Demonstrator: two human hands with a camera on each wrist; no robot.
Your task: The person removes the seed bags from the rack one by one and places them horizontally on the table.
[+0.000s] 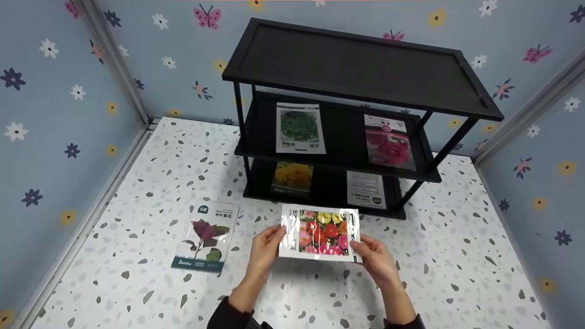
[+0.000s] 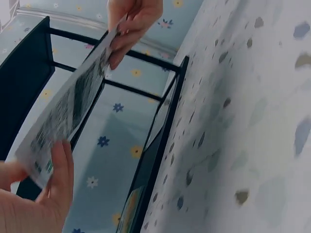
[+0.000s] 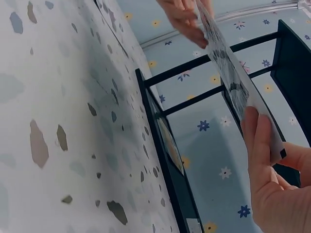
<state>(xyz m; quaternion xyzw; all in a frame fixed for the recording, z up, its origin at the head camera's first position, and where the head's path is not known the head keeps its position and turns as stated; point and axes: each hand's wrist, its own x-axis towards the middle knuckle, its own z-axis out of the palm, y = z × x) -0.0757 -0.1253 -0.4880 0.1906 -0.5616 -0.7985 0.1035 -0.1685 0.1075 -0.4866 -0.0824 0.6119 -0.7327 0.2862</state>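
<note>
A flower seed packet (image 1: 321,232) is pinched at its short edges by the left hand (image 1: 265,249) and the right hand (image 1: 375,257), fingers (image 2: 62,171) curled round each end. Its long axis is held crosswise, picture side tilted up, just above the speckled desk (image 1: 137,283) in front of the black shelf rack (image 1: 356,73). A purple-leaf seed packet (image 1: 205,236) is laid flat on the desk left of the rack. Flowered blue walls (image 1: 55,114) enclose the desk.

head view downward, wrist views low, sharing shelf (image 1: 361,68)
</note>
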